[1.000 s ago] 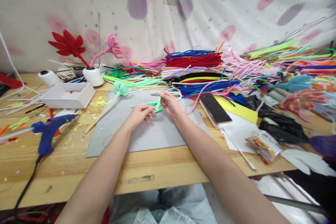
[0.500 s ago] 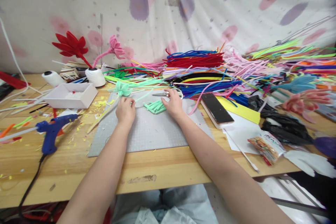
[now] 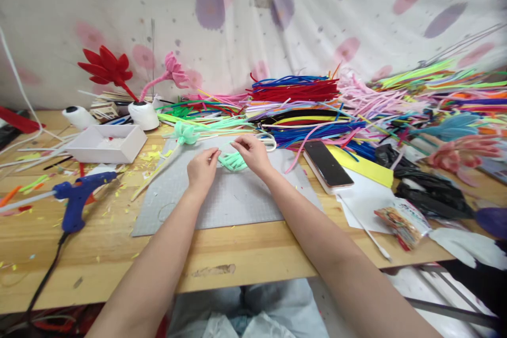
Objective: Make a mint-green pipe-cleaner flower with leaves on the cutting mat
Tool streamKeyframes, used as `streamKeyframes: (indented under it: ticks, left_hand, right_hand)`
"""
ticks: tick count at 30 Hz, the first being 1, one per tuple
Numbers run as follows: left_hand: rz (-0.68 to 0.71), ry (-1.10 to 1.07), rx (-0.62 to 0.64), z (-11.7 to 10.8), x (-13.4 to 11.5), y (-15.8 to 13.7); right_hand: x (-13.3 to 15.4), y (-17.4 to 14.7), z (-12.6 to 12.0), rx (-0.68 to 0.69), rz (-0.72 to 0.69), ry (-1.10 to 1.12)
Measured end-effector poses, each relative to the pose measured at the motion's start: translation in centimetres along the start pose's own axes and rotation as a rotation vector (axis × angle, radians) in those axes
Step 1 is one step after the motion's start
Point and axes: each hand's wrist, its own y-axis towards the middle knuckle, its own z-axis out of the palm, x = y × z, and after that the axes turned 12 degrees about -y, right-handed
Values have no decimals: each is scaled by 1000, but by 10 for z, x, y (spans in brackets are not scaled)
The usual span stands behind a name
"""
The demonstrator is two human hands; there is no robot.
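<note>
Left hand (image 3: 203, 170) and right hand (image 3: 252, 155), grips closed, pinch a strand (image 3: 226, 144); green stems (image 3: 233, 162) lie on the mat (image 3: 237, 198).

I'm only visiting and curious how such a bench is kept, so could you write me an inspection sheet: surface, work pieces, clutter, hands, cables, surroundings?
Surface: pale wooden table bearing a grey gridded mat.
Work pieces: mint-green fuzzy strips bunched on the mat; a mint-green fuzzy flower near its far left corner.
Clutter: small yellow paper-like scraps at left; a shiny printed packet at right.
Hands: left hand and right hand over the mat, fingertips close together; what they pinch is too small to tell.
Cables: black cord from a blue plastic glue gun; white cable near the front edge at right.
Surroundings: white curtain with pink and purple blotches behind.
</note>
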Motion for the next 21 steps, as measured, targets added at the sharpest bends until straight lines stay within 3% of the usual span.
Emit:
streamKeyframes:
  ticks: [4,7,11,21]
  left_hand:
    - [-338,-541,108,13,-3,-4]
    - [-515,-754,157,19,-11,-7]
    - [-616,-839,166,18,-18,-8]
    - [-704,-910,225,15,-17,-8]
  right_hand:
    - [-2,3,8,53,141,380]
    - [-3,4,11,67,222,546]
    - [-3,2,11,109,293,642]
    - [-5,1,12,150,325,654]
